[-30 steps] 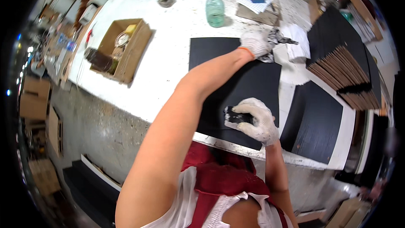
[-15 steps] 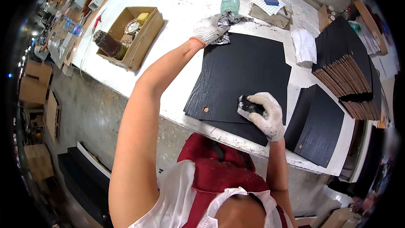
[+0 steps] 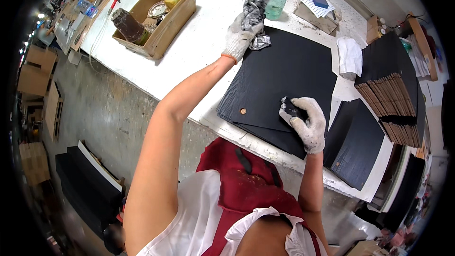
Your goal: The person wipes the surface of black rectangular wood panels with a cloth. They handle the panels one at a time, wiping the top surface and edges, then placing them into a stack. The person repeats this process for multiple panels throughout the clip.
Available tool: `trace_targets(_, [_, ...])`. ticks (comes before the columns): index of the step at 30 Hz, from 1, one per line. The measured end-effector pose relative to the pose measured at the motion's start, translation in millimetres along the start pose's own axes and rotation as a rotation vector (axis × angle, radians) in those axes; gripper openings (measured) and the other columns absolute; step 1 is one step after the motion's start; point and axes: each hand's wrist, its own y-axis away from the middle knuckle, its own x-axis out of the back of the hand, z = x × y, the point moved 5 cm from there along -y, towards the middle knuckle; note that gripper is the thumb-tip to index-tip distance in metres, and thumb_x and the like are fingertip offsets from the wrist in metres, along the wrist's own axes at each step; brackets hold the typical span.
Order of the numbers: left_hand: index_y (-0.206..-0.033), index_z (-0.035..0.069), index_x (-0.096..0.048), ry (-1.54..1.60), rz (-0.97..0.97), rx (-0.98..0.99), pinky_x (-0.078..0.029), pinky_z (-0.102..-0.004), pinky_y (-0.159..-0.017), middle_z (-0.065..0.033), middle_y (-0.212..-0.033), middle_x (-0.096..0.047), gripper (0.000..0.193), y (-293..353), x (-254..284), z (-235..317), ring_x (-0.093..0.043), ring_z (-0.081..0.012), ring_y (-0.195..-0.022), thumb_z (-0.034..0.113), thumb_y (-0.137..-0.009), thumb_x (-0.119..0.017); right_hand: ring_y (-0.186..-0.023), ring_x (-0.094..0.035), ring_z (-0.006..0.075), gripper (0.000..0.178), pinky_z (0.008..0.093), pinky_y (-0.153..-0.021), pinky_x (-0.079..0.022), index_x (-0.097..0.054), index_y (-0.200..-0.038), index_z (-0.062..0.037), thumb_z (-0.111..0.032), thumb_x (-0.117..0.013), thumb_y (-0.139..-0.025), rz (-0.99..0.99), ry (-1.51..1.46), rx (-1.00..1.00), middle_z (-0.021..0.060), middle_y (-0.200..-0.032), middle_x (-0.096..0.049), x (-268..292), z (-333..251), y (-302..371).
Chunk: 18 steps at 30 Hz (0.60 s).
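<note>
In the head view, our gloved left hand (image 3: 239, 36) grips a crumpled grey-and-black rag (image 3: 255, 15). Our gloved right hand (image 3: 311, 124) has its thumb and fingers bent round a small black pad (image 3: 294, 108) with white smudges. The black wood-grain board (image 3: 289, 66) lies flat on the white table (image 3: 142, 77), right under the pad and reaching up to the rag, with a lower board (image 3: 283, 141) poking out below it. We think the top one is stiff, not too heavy and a bit slippery, and its face may scratch. We would hold it by its edges, the one below the left hand and the one to the right of the right hand. The rag looks soft and light, so we can bunch it anywhere; the pad seems squashy, best pinched by its sides. Far left of the left hand, a clear bottle (image 3: 81, 2) has a blue label (image 3: 88, 8), too small to read. We see no writing on the board
</note>
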Motion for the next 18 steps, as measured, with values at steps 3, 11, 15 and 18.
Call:
trace_targets(3, [-0.129, 0.0, -0.058, -0.117, -0.03, -0.052, -0.051, -0.0375, -0.094, -0.0201, -0.117, -0.067, 0.063, 16, 7, -5, -0.065, -0.0323, -0.107, 0.033, -0.08, -0.08, -0.091, -0.066, 0.0283, 0.036, 0.0358, -0.084, -0.052, -0.07, -0.101, -0.0002, -0.009, -0.071, -0.067, 0.001, 0.008, -0.01, 0.0141, -0.099, -0.068, -2, 2, 1])
trace_targets(11, [-0.127, 0.002, -0.059, -0.283, -0.094, -0.173, -0.049, -0.0409, -0.097, -0.0186, -0.123, -0.064, 0.06, 33, 23, -7, -0.062, -0.0348, -0.112, 0.034, -0.081, -0.08, -0.093, -0.066, 0.0294, 0.037, 0.0361, -0.085, -0.052, -0.069, -0.103, 0.0, -0.01, -0.07, -0.067, 0.002, -0.001, -0.029, 0.0156, -0.101, -0.066, -1, 5, 3])
trace_targets(15, [-0.126, 0.003, -0.06, -0.258, -0.112, -0.185, -0.05, -0.0407, -0.095, -0.0173, -0.12, -0.065, 0.058, 26, 26, -11, -0.063, -0.0347, -0.109, 0.033, -0.081, -0.08, -0.093, -0.066, 0.0296, 0.038, 0.0361, -0.085, -0.052, -0.069, -0.103, -0.0001, -0.01, -0.07, -0.067, 0.005, -0.022, -0.047, 0.0153, -0.101, -0.066, -5, 3, 4])
trace_targets(18, [-0.122, 0.001, -0.062, -0.306, -0.072, -0.238, -0.053, -0.0345, -0.087, -0.0173, -0.105, -0.071, 0.053, 18, 21, -2, -0.069, -0.0262, -0.095, 0.026, -0.08, -0.082, -0.093, -0.065, 0.0293, 0.036, 0.0363, -0.085, -0.052, -0.069, -0.104, -0.0003, -0.009, -0.07, -0.068, 0.013, -0.025, -0.019, 0.0145, -0.102, -0.066, -16, -1, 8])
